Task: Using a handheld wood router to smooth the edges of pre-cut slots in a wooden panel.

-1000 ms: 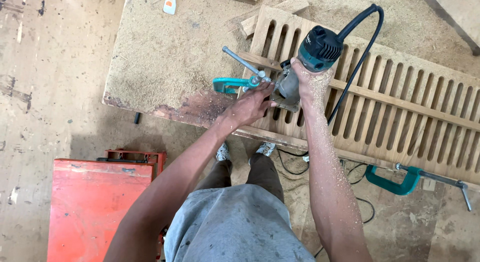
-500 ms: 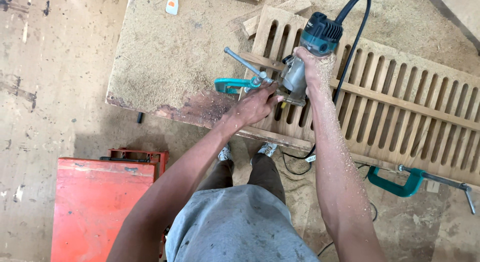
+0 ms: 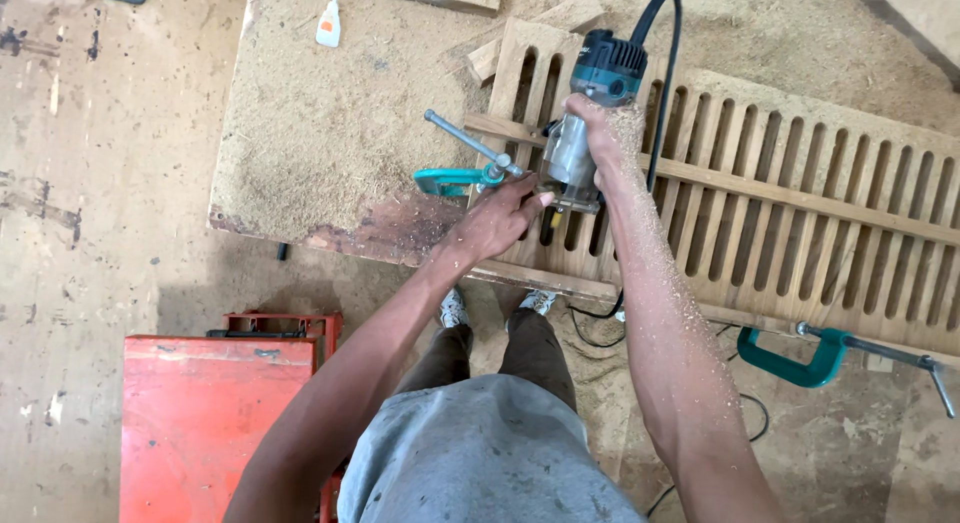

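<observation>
On the counter (image 3: 300,133), thick with sawdust, a slatted wooden panel (image 3: 800,233) is laid flat, its near edge overhanging toward the floor.

Item 1, trim router (image 3: 590,108): teal cap, grey metal body, black cord (image 3: 668,63) rising from the top. It is stood upright on the left end of the panel. Against the frame a second ago, it is seen further toward the panel's far edge, having been moved up along the slats.

Item 2, right hand (image 3: 600,133): fingers closed fully round the router body; forearm dusted with sawdust.

Item 3, left hand (image 3: 500,218): laid on the panel just beside the router base, fingers stretched toward it and loosely spread, nothing gripped; whether the tips touch the base cannot be told. It is carried forward with the tool compared with the earlier frames.

Item 4, teal clamp (image 3: 455,178): fixed at the panel's left end, with its steel screw bar angled up and left; unchanged in place.

Item 5, second clamp (image 3: 800,358): green, at the panel's near edge to the right; unchanged.

Item 6, glue bottle (image 3: 328,23): small, white, lying at the counter's far side, well apart from the hands.

Item 7, red metal box (image 3: 215,423): on the floor, left of the person's legs.
</observation>
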